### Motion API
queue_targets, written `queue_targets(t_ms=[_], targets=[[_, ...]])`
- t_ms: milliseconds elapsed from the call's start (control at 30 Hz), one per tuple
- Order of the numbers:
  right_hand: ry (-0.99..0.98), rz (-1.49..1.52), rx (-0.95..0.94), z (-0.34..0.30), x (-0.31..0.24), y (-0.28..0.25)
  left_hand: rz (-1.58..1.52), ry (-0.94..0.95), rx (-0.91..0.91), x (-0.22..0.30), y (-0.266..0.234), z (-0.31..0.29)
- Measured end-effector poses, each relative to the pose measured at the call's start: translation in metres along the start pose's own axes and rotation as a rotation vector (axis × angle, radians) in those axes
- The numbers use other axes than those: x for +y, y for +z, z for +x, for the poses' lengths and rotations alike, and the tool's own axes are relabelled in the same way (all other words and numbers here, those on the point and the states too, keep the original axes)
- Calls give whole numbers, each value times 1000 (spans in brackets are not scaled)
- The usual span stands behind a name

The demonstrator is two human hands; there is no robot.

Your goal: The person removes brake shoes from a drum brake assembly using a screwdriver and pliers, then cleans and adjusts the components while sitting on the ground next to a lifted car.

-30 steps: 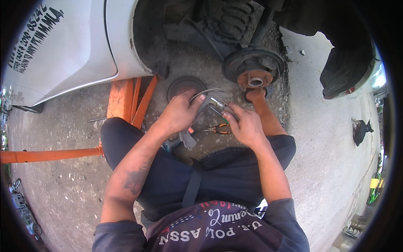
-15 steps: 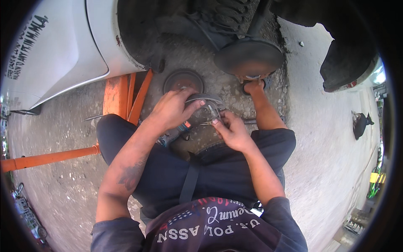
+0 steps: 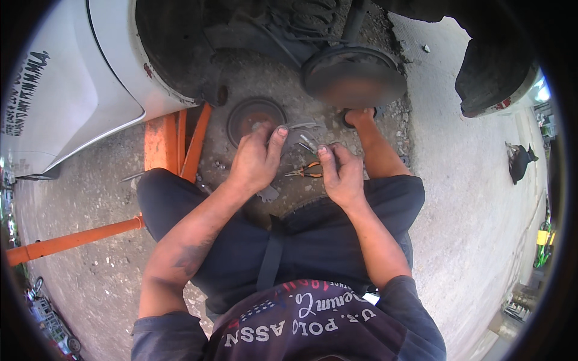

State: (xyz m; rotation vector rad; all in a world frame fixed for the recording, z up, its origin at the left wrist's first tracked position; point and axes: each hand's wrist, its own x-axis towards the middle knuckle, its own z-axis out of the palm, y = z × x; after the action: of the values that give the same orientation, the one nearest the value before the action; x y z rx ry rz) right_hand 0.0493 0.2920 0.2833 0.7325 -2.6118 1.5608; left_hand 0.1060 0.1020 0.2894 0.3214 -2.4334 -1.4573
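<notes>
My left hand (image 3: 257,159) is closed around a curved grey brake shoe (image 3: 306,125), mostly hidden behind the fingers and turned nearly edge-on. Between thumb and fingers, my right hand (image 3: 343,174) pinches a small silvery rod-like part (image 3: 309,142), whose tip points toward the shoe. Below that part, pliers (image 3: 312,170) with orange and black handles lie on the ground beside my right hand. Just beyond my left hand lies a round brake drum (image 3: 244,114) with a rusty middle.
The car's round hub plate (image 3: 355,75), blurred, hangs ahead under a coil spring (image 3: 313,15). An orange stand (image 3: 159,144) and orange bar (image 3: 84,234) are at left, beside the white car body (image 3: 78,78). A black bag (image 3: 519,162) lies far right.
My left hand has tilted upright, turning the brake shoe away. My right hand has moved right, drawing the small rod apart from the shoe. The pliers now show fully.
</notes>
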Motion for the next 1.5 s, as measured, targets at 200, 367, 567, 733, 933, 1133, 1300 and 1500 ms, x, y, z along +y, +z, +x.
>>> queue_targets(t_ms=[200,367,567,733,933,1133,1300,1500], targets=[[242,207,-227,1,-1,-16,317,109,-46,-5,-2,6],[180,82,-177,-10,5,-12,308,-8,-194,3,-6,16],[-9,-20,-180,-12,7,-13,283,72,-117,-1,-6,1],[-625,-225,-35,-6,-28,-39,-133,830,-20,-16,-29,12],[-998,-565,-24,4,-55,-84,-883,-382,-238,9,-21,8],[-923,-504,-211,-15,-52,-75,-777,-759,-399,36,-14,8],[-458,-236,-400,-34,-42,-58,-845,-395,-267,38,-15,8],[-318,-82,-339,-45,-43,-40,-824,-341,-99,41,-7,-2]])
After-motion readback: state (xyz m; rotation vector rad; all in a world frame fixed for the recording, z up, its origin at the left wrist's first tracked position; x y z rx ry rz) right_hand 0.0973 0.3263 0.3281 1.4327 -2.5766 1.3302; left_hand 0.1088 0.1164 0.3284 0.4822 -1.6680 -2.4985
